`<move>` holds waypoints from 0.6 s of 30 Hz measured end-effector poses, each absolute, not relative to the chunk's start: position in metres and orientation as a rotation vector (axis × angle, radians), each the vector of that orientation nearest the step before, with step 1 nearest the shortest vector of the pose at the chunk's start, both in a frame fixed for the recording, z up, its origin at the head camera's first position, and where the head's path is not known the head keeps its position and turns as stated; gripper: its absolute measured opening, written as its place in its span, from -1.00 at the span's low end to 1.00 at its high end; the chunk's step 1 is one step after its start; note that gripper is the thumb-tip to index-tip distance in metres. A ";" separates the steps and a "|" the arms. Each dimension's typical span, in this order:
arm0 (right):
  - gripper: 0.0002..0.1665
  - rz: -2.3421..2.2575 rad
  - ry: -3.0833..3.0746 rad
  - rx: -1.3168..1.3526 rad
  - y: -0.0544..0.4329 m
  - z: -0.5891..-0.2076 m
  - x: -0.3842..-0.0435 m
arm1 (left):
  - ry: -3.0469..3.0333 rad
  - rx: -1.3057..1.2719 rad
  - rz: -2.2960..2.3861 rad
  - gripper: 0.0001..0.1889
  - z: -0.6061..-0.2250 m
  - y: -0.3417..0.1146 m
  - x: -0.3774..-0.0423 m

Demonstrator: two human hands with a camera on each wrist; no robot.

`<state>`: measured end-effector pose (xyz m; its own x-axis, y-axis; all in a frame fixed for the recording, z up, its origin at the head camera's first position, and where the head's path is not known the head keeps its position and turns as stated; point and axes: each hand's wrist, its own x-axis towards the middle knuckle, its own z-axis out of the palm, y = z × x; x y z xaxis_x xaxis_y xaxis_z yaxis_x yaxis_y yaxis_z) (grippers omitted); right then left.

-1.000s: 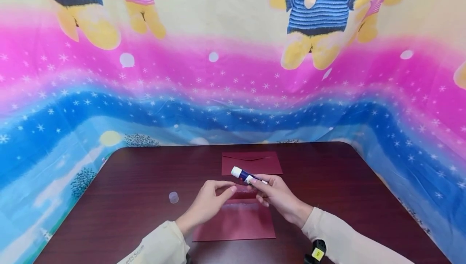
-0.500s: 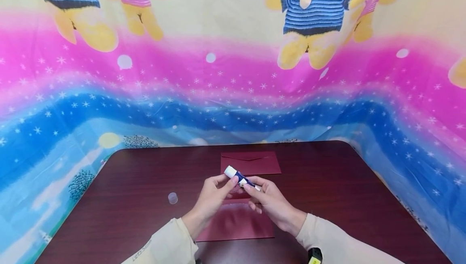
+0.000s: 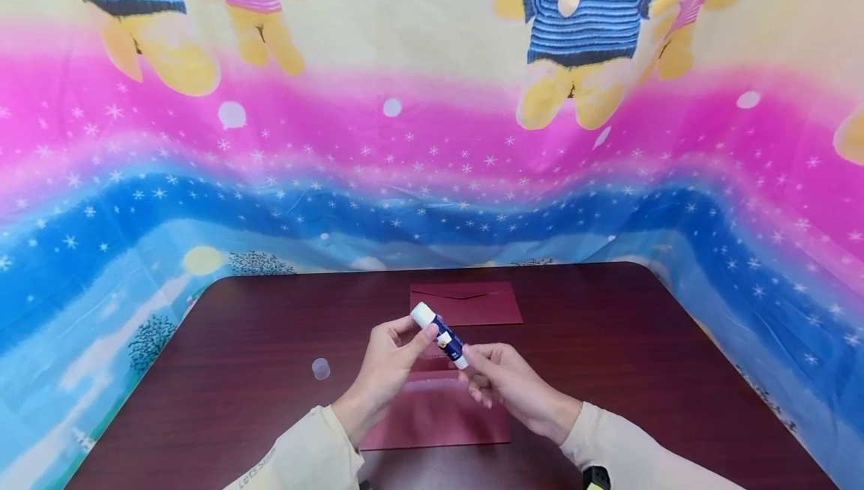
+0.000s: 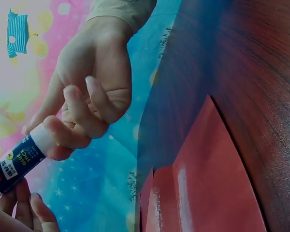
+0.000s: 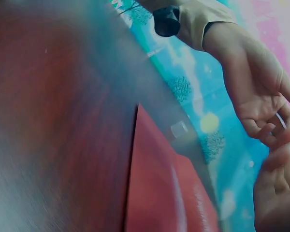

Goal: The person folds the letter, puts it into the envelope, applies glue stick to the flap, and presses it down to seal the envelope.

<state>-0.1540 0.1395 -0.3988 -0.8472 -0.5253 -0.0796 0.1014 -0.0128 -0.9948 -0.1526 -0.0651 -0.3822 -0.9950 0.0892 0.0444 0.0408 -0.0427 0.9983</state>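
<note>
Both hands hold a glue stick (image 3: 445,338) with a dark blue label, raised over a dark red envelope (image 3: 445,415). Thumb and fingers of my left hand (image 3: 386,361) pinch it near its white upper end. My right hand (image 3: 516,385) grips the white lower end. In the left wrist view the glue stick (image 4: 20,162) shows its label, with the left hand (image 4: 94,77) at one end. Below lies the envelope (image 4: 217,179), its flap opened away from the person, with whitish glue streaks along the flap and near the fold.
A small clear cap (image 3: 321,368) stands on the dark wooden table (image 3: 236,385), left of the hands. Behind them a second red envelope (image 3: 472,302) lies with its flap folded down. A printed cloth (image 3: 405,175) hangs beyond the table's far edge.
My left hand has come up from the envelope's flap and taken hold of the glue stick's upper part. The right hand has slid down to its lower end, and the stick stands more upright.
</note>
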 end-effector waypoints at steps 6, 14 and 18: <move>-0.64 -1.872 2.068 -0.536 0.136 -0.400 -0.153 | 2.162 0.160 2.236 -0.56 -0.385 -0.066 -0.150; -0.73 -1.857 1.885 -0.541 0.141 -0.400 -0.156 | 2.128 0.152 2.282 -0.56 -0.385 -0.065 -0.148; -0.78 -1.824 1.993 -0.544 0.142 -0.398 -0.159 | 2.108 0.149 2.296 -0.56 -0.386 -0.064 -0.147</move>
<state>-0.1587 0.1420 -0.3984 -0.8515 -0.5240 -0.0202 -0.0261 0.0809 -0.9964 -0.1466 -0.0645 -0.3857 -0.9952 0.0796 0.0564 0.0495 -0.0872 0.9950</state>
